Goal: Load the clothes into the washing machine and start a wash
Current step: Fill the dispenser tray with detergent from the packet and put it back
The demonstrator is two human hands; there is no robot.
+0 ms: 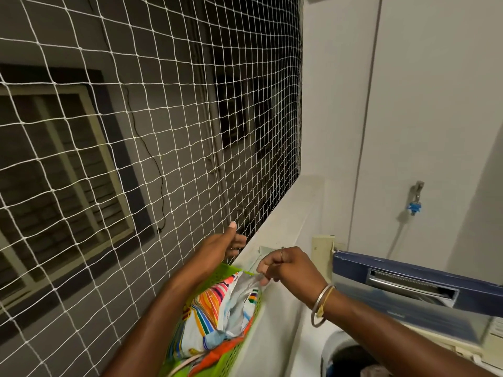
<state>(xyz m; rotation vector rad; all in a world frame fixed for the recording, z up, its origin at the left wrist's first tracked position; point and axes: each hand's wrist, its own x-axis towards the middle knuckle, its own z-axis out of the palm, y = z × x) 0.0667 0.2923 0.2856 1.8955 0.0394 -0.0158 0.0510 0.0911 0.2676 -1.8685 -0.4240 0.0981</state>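
— Down by the net (163,131), along the ledge (283,213) right in front of me, that's the green basket (234,355), piled with clothes (206,306), rainbow stripes on top.
— And the hands?
— Right hand (285,268) is over the basket's far corner, fingertips and thumb pinching a pale grey cloth (253,285) that stretches taut up from the pile. Ring on one finger, bangle (322,303) on that wrist.
— Left one?
— Left hand (228,243) is close to the net, beyond the basket, thumb sticking up, fingers curled in. Whether it's got hold of anything, I can't tell.
— Where's the machine?
— Washing machine (337,346) sits low on my right, just beside the ledge. Its blue lid (386,268) stands raised, and the drum opening shows dark under my right forearm. Something's lying inside, too blurred to name.
— Anything behind it?
— Tap (416,197) on the white wall, blue fitting under it, hose hanging down
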